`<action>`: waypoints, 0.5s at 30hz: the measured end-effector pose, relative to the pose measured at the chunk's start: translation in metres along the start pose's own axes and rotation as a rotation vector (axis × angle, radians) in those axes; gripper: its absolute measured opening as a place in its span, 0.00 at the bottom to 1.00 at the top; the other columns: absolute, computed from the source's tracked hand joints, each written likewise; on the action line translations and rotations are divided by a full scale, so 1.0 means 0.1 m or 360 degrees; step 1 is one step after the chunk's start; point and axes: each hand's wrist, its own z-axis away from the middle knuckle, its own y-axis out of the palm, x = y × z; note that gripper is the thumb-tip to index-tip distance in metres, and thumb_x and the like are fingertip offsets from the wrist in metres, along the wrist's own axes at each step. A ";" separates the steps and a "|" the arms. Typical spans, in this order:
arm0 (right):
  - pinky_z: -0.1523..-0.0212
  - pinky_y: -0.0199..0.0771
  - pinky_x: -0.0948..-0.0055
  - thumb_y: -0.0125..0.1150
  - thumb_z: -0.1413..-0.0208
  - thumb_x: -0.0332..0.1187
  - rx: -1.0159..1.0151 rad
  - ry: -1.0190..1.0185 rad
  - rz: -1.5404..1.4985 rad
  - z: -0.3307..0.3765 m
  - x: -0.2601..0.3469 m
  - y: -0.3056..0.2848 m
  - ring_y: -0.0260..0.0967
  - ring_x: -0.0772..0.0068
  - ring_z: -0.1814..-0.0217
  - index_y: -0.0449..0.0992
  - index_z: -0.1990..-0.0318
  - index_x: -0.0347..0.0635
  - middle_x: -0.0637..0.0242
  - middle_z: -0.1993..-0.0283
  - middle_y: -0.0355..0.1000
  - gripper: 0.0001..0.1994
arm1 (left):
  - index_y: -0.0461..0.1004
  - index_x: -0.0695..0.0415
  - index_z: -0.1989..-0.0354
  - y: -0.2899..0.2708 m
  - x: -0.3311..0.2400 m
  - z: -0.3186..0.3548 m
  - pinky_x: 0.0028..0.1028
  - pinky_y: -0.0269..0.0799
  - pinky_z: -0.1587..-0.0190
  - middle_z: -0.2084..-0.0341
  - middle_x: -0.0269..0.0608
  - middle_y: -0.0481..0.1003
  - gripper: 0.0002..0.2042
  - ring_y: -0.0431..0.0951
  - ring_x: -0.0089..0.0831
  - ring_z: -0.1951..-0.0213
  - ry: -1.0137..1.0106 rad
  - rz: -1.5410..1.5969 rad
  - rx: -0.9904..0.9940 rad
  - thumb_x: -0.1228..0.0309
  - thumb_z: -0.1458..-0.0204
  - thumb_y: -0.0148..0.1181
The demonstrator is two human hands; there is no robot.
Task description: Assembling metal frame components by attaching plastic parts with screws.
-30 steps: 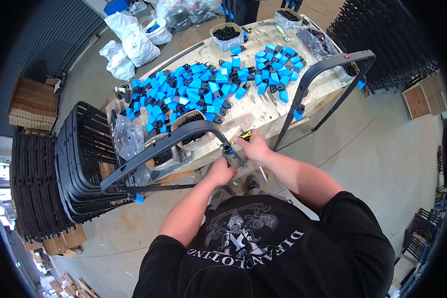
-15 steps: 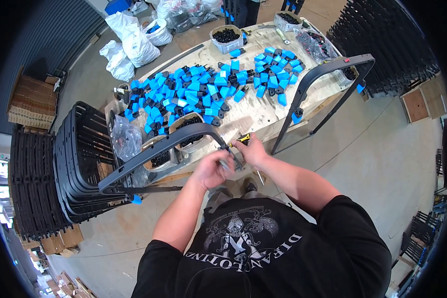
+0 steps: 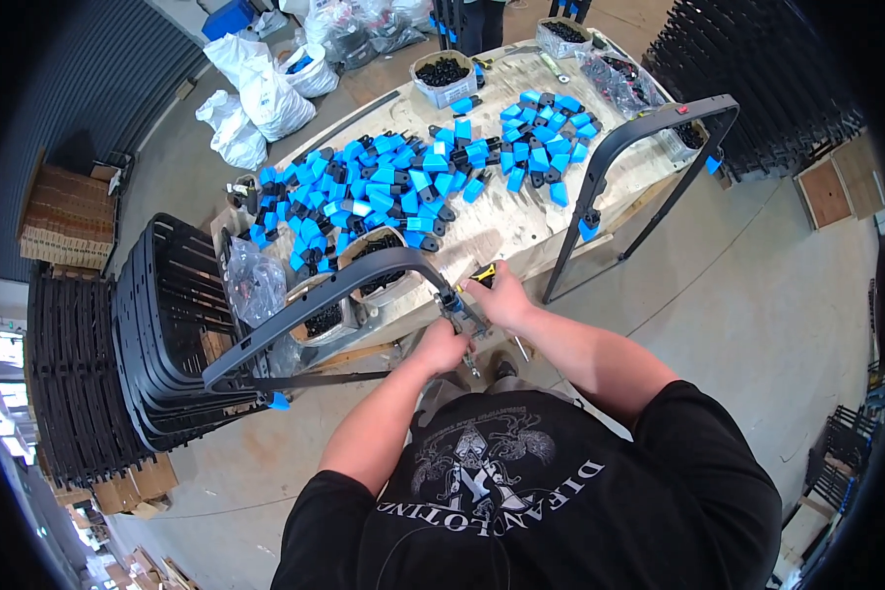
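A curved black metal tube frame [image 3: 315,300] leans against the near edge of the workbench, and its end reaches between my hands. My left hand [image 3: 441,346] is closed round a slim metal tool [image 3: 474,366] at that tube end; its exact kind is partly hidden by my fingers. In my right hand [image 3: 503,303], closed beside the tube end, is a screwdriver with a yellow and black handle [image 3: 482,277]. Its shaft sticks out below my fist. Close beyond the tube stands a box of small black parts [image 3: 382,280].
Blue and black plastic caps [image 3: 364,187] are heaped on the wooden workbench [image 3: 506,221]. Another black frame [image 3: 600,167] leans at the right. Stacked black frames [image 3: 162,334] stand at the left. White sacks [image 3: 270,88] lie behind the bench. A person [image 3: 482,25] stands at the far side.
My left hand has moved slightly down and right and closed more round the metal tool at the tube end. My right hand keeps the screwdriver in nearly the same place.
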 end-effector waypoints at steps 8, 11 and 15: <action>0.55 0.76 0.58 0.70 0.46 0.51 0.0007 0.0073 -0.0079 -0.04 -0.02 -0.06 0.78 0.47 0.57 0.65 0.51 0.26 0.41 0.60 0.76 0.33 | 0.75 0.65 0.71 0.29 -0.22 0.14 0.38 0.77 0.68 0.76 0.50 0.80 0.11 0.83 0.41 0.73 0.0126 -0.0166 -0.0549 0.68 0.46 0.55; 0.55 0.76 0.58 0.69 0.45 0.50 0.0015 0.0041 -0.0034 -0.02 0.02 -0.05 0.78 0.47 0.57 0.65 0.51 0.26 0.41 0.60 0.76 0.32 | 0.75 0.64 0.72 0.32 0.00 -0.02 0.39 0.76 0.68 0.76 0.53 0.80 0.10 0.83 0.41 0.74 0.0241 -0.0525 -0.0948 0.68 0.47 0.55; 0.58 0.75 0.61 0.70 0.44 0.47 -0.0054 -0.0040 -0.0001 -0.02 -0.04 -0.08 0.75 0.62 0.61 0.66 0.50 0.28 0.49 0.62 0.76 0.29 | 0.74 0.65 0.71 -0.03 -0.23 0.01 0.39 0.76 0.69 0.75 0.53 0.80 0.10 0.82 0.41 0.74 -0.0167 0.0765 -0.0098 0.69 0.47 0.54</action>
